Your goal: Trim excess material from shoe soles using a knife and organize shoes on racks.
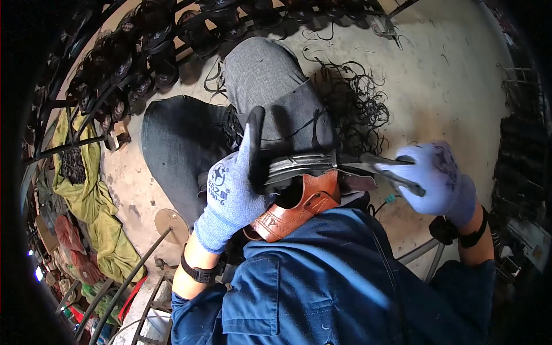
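My left hand, in a blue knit glove with a dark coated palm, is closed round a sandal at my lap. The sandal has a ridged black sole and a brown leather upper with a strap. Its sole edge faces away from me. From the right, my right hand, gloved alike, grips a dark two-handled hand tool. The handles are spread apart, and the tool's working end meets the sole's right end. Whether it is shears or pliers I cannot tell.
Curled black trimmings lie on the pale floor beyond my knees. A grey cloth covers one leg. Racks of dark shoes stand at the far left. Yellow-green cloth and a metal bar are at left.
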`<state>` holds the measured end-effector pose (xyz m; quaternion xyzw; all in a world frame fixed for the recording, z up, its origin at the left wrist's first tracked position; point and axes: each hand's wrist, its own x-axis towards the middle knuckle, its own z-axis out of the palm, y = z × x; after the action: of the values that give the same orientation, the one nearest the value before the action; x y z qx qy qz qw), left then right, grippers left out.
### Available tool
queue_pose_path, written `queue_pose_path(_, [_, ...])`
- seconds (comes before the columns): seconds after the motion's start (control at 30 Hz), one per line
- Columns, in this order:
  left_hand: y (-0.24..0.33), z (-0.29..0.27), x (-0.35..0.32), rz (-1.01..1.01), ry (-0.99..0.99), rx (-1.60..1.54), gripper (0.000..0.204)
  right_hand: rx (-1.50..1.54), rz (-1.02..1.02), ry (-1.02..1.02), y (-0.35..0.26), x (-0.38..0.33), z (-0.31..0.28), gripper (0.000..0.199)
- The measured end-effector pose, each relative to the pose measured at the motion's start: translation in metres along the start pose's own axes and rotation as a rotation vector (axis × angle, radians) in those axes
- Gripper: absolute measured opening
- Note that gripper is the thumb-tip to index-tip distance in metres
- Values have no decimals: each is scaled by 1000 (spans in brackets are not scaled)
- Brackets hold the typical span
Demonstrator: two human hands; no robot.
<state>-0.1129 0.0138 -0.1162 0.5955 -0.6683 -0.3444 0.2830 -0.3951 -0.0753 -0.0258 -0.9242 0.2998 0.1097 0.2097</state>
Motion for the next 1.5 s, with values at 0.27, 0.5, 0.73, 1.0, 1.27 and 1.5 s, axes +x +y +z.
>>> queue_pose_path(0.27, [-3, -1, -4, -81, 27, -35, 94, -281, 11, -219, -14, 9, -16, 34])
queue_pose_path(0.5, [-4, -3, -2, -60, -40, 36, 96, -208, -94, 309, -8, 42, 7, 38])
queue_pose_path(0.73, [-11, 3, -4, -12, 36, -31, 96, 94, -50, 97, 8, -10, -4, 44])
queue_pose_path(1.0, [-1, 2, -8, -18, -44, 111, 92, -331, -258, 300, -21, 27, 14, 35])
queue_pose_path(1.27, [-4, 0, -18, -50, 65, 13, 93, -80, -123, 52, 3, 11, -21, 40])
queue_pose_path(1.5, [-10, 4, -13, -27, -5, 104, 95, -201, -91, -31, -27, 25, -8, 34])
